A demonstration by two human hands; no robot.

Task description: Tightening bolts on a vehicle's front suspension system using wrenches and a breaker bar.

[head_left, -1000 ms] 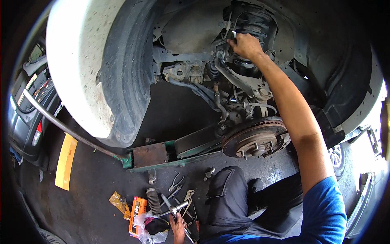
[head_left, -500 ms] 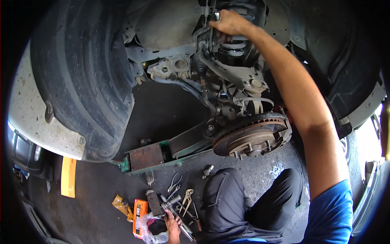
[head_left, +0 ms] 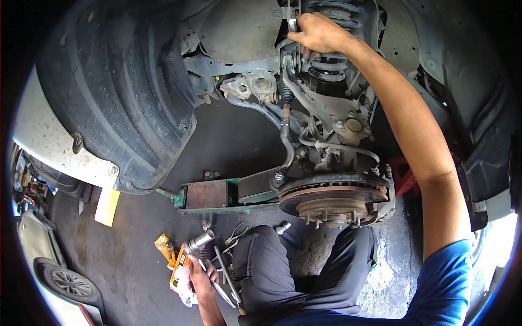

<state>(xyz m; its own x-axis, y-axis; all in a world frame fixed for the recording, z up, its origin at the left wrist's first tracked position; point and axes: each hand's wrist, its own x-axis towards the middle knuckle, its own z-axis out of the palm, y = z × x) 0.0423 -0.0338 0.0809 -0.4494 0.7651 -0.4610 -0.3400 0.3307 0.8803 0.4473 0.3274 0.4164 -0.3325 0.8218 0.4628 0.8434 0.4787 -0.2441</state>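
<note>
Rusty, rough bare metal on the brake disc. Dull grimy metal on the coil spring. Matt, ribbed black plastic on the wheel-arch liner. Chipped green paint over the steel floor jack. Bright polished metal on the socket. Rough grey concrete floor.

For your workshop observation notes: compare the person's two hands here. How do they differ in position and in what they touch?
The right hand is raised into the wheel arch, gripping suspension parts beside the coil spring; the left hand is down at floor level among loose tools. The right arm is stretched out, the left bent close. Both are bare.
</note>
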